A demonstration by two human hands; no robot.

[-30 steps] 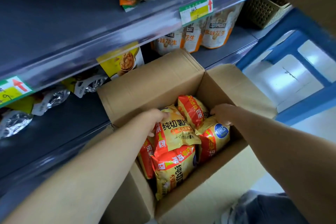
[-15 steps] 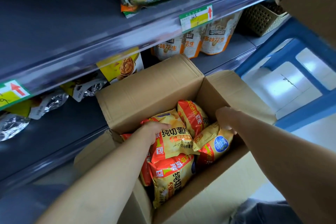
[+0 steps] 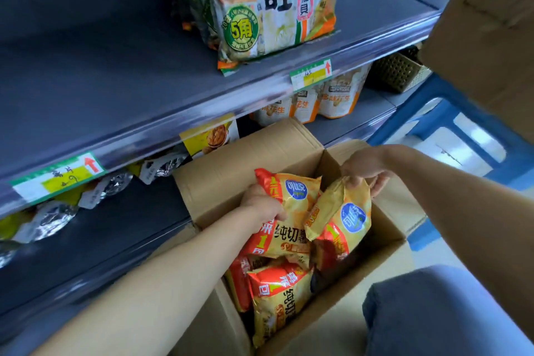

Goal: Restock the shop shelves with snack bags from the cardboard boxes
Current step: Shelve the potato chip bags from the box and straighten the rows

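Below two grey shelves [image 3: 115, 81], one open box [image 3: 231, 170] sits with four chip bags showing; any deeper ones are hidden. The left hand [image 3: 260, 206] reaches in from the near left, forearm straight and knuckles up. Its fingers are curled round the left edge of the first bag [image 3: 291, 211], which lies tilted toward the box's far wall. The right hand [image 3: 365, 167] comes in from the right with its wrist bent down, and its fingers are curled over the top seam of the second bag [image 3: 344, 220]. That bag hangs nearly upright, touching the first bag, with its lower end among the others. A third bag [image 3: 280, 306] lies flat at the near end. A fourth bag [image 3: 238, 283] shows only as a red strip by the left wall.

Two price tags sit on one shelf lip, the left tag [image 3: 57, 176] and the right tag [image 3: 310, 74]. One cracker pack [image 3: 274, 9] stands above that lip, with blurred packs behind it. On the shelf beneath are three peanut bags [image 3: 341, 95] in a row, one yellow walnut pack [image 3: 211, 136] and several foil packs [image 3: 52, 220]. One basket [image 3: 396, 72], one blue stool [image 3: 476, 130] and a second carton [image 3: 485, 23] lie to the right.
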